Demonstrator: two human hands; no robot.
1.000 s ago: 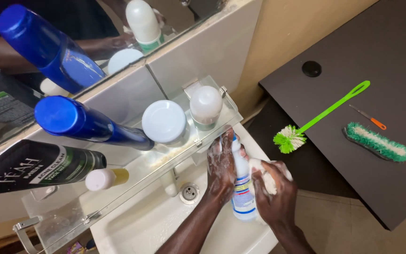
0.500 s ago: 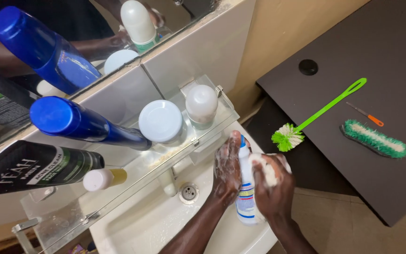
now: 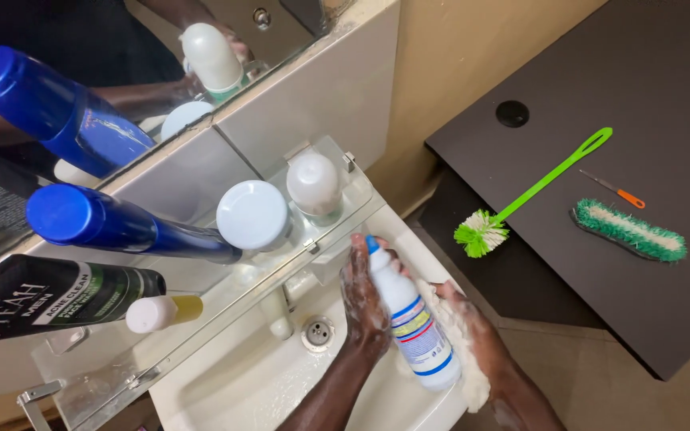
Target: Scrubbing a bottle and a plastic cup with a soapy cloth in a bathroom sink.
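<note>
- A white bottle (image 3: 409, 319) with a blue cap and a coloured label lies tilted over the white sink (image 3: 241, 383), cap pointing up toward the glass shelf (image 3: 225, 307); it sits between both soapy hands
- The left hand (image 3: 363, 299) has its fingers wrapped round the bottle's upper part, near the cap
- The right hand (image 3: 473, 335) presses a white foamy cloth (image 3: 465, 359) against the bottle's lower side; its fingers hold the cloth
- The drain (image 3: 318, 332) lies just left of the left hand
- The shelf carries blue bottles (image 3: 113, 223), a black tube (image 3: 49, 295) and white jars (image 3: 253, 214)
- To the right, a dark table (image 3: 664, 104) holds a green brush (image 3: 521, 199) and a scrubbing brush (image 3: 628, 230)
</note>
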